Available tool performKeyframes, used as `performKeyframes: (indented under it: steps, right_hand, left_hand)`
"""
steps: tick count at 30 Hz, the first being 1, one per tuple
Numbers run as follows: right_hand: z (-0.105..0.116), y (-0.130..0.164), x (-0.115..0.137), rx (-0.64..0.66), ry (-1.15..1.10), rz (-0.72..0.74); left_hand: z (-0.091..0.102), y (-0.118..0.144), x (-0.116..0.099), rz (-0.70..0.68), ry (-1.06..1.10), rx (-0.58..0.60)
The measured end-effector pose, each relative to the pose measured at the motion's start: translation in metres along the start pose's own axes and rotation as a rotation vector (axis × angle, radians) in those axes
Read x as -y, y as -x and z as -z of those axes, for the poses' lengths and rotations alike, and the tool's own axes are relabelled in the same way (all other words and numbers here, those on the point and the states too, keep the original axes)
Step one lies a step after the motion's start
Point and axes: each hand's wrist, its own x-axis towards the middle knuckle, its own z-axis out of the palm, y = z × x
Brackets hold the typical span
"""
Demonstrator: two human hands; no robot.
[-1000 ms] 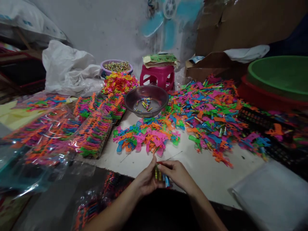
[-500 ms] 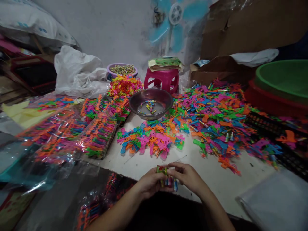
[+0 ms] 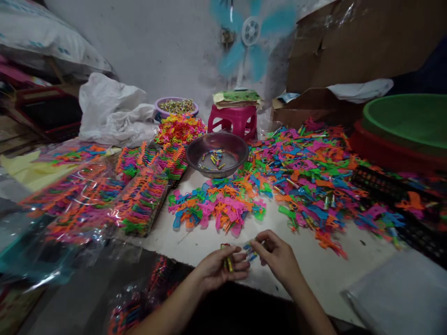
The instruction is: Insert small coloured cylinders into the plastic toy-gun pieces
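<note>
My left hand [image 3: 219, 268] is closed around a few small coloured sticks [image 3: 227, 260], yellow and red ends showing. My right hand [image 3: 277, 257] pinches a couple of small blue pieces [image 3: 250, 253] just right of the left hand. Both hands hover low over the white work surface [image 3: 307, 265], near its front edge. A loose row of coloured plastic toy parts [image 3: 216, 209] lies just beyond the hands.
A metal bowl [image 3: 217, 154] with several small sticks sits behind the row. A big heap of coloured parts [image 3: 314, 177] spreads right. Bagged bundles [image 3: 104, 195] lie left. A pink stool [image 3: 232, 122], purple bowl [image 3: 176, 106], green basin [image 3: 408, 116] and cardboard boxes stand behind.
My hands have drawn apart: the right hand pulled a couple of blue pieces away from the bunch that the left hand keeps. The view shifted slightly.
</note>
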Motion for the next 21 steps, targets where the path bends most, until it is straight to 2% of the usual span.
performKeyframes:
  steps: [2,4,5,7,12,14,16,19,21]
  right_hand:
    - [-0.008,0.003,0.0,-0.123,0.197,0.313]
    - [-0.02,0.008,-0.002,-0.085,0.367,0.641]
    - [-0.026,0.011,-0.003,-0.051,0.428,0.755]
    - [-0.035,0.017,-0.005,-0.014,0.494,0.85]
    - [-0.035,0.029,-0.003,0.073,0.382,0.794]
    - [-0.031,0.031,-0.002,0.044,0.29,0.762]
    - [-0.028,0.032,-0.004,-0.036,0.187,0.699]
    - [-0.026,0.029,-0.008,-0.199,0.046,0.445]
    - [-0.027,0.025,-0.011,-0.242,-0.024,0.244]
  left_hand:
    - [0.001,-0.002,-0.001,0.011,0.067,0.061]
    - [0.0,-0.001,-0.003,0.002,0.121,0.108]
    - [0.0,-0.001,-0.004,-0.013,0.147,0.105]
    - [0.0,0.0,-0.007,-0.057,0.168,0.071]
    - [0.003,0.003,-0.009,-0.117,0.13,0.036]
    - [0.0,0.004,-0.007,-0.107,0.115,0.039]
    - [-0.005,0.005,-0.006,-0.102,0.077,0.038]
    - [-0.013,0.008,-0.004,-0.114,-0.005,0.04]
    - [-0.017,0.011,-0.004,-0.105,-0.086,0.043]
